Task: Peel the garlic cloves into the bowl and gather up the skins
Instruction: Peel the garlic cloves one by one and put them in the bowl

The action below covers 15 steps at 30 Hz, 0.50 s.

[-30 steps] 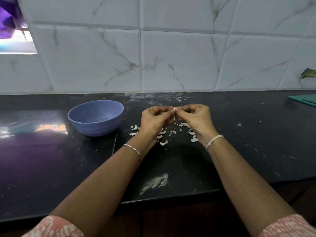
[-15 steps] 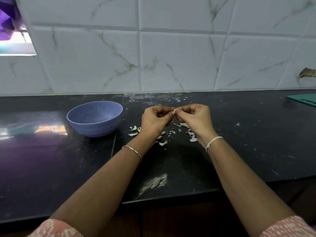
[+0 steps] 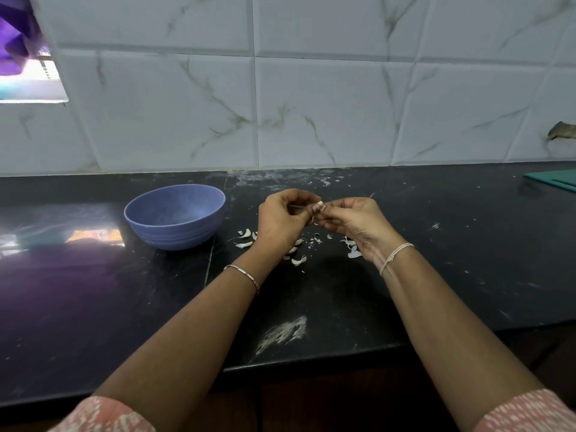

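Fingers [image 3: 296,196] of your left hand [image 3: 280,219] and right hand [image 3: 355,221] pinch one garlic clove [image 3: 319,203], mid-peel, above tabletop [image 3: 452,251]. Skins [image 3: 298,260] scattered below, ungathered. Bowl [image 3: 174,235] at left; inside looks empty, view unclear. Most work likely remains.

The bowl [image 3: 174,232] at centre left is lavender blue. The surface [image 3: 93,307] is glossy black with whitish smears. The skins [image 3: 246,234] are white and the garlic clove [image 3: 319,203] is cream. The wall tiles [image 3: 311,104] are white with grey-green marble veins. The sleeves [image 3: 103,416] at the bottom are pink with white specks. A teal board [image 3: 558,179] lies at the right edge and a purple cloth [image 3: 12,35] hangs at upper left.
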{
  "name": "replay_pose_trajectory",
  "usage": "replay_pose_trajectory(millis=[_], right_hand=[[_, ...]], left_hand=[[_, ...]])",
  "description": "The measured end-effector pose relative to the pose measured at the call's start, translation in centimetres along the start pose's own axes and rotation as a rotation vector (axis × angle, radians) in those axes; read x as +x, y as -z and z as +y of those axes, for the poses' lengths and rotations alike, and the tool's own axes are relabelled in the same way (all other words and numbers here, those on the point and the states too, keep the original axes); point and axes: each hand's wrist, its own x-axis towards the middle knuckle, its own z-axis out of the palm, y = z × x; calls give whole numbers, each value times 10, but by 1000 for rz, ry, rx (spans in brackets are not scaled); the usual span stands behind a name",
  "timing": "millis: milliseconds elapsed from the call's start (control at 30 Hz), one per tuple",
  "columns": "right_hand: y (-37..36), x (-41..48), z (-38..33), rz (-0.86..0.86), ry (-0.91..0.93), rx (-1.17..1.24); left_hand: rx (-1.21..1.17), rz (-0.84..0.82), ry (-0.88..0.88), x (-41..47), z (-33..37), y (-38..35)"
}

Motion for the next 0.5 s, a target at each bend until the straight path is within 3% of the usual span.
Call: replay_pose_trajectory(millis=[167,300,500], right_hand=[[-4,-1,0,19,29,-27],[-3,-2,-3,39,24,83],[-2,-1,-3,32,13,45]], left_hand=[[63,15,-52,4,1,0],[15,21,-19,4,1,-1],[-66,-19,38,3,1,1]])
